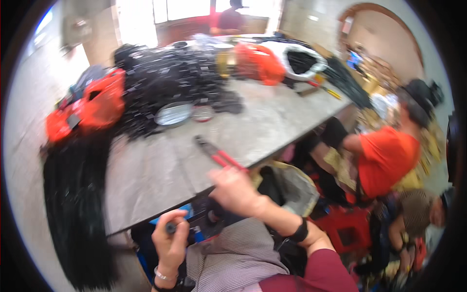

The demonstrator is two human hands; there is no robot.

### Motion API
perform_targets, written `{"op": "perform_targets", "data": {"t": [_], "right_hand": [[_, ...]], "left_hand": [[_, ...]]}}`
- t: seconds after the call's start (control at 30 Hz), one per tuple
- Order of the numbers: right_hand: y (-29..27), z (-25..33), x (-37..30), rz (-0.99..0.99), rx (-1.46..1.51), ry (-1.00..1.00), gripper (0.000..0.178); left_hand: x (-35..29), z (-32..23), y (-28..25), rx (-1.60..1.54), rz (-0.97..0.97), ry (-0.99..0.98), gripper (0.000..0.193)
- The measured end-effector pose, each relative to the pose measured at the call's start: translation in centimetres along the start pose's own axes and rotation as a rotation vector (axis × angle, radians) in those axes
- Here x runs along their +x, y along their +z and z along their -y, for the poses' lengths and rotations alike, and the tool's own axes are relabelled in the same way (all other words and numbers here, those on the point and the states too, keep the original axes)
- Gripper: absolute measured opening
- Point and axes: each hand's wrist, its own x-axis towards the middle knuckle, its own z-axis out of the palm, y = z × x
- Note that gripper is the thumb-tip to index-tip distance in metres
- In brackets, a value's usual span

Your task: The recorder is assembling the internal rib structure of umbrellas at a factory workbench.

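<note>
My left hand (170, 239) is closed, low in front of my body, around a dark piece with a round end (170, 227); its kind I cannot make out. At the table's near edge my right hand (234, 191) is blurred, its fingertips by the red handles of a pair of pliers (220, 155). Whether those fingers grip a handle I cannot tell. The pliers lie on the grey tabletop (151, 168), dark jaws pointing away to the left. Beneath my right hand is a dark object (212, 214) near my lap, partly hidden.
Dark strips (165, 73) heap the table's far left, beside a round metal dish (173, 114) and a small round lid (203, 113). A long black bundle (78, 204) hangs at the left. Red bags (104, 100) stand above it. Co-workers (389, 160) sit at the right; an open sack (296, 187) stands nearby.
</note>
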Motion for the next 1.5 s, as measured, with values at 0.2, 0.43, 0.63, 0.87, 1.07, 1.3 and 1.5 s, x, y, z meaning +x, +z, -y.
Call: {"op": "perform_targets", "data": {"t": [0.2,0.43,0.63,0.87,1.07,1.3,1.5], "right_hand": [[1.9,5.5,-5.6,0.397,0.764,-0.078,0.043],[-1.3,5.7,-7.5,-0.032,0.962,-0.187,0.017],[-9.2,4.2,-11.1,0.075,1.142,0.012,0.006],[-7.6,4.5,-14.2,0.111,1.772,-0.12,0.03],[-4.2,9.0,-11.8,0.744,1.456,-0.039,0.075],[-2.3,10.0,-11.3,0.908,1.103,0.044,0.037],[-2.3,9.5,-10.5,0.808,0.954,0.228,0.032]], "left_hand": [[-1.9,0.1,2.5,0.049,0.194,0.113,0.031],[-3.6,-2.0,4.3,0.346,0.254,0.456,0.084],[-3.9,-4.0,2.0,0.805,0.34,0.503,0.1],[-11.7,-3.1,0.6,1.053,0.161,0.35,0.053],[-20.8,1.2,-4.5,0.896,-0.158,-0.034,0.033],[-31.9,14.8,-10.0,0.761,-0.461,-0.702,0.022],[-36.3,23.0,-11.9,0.774,-0.505,-1.018,0.039]]}}
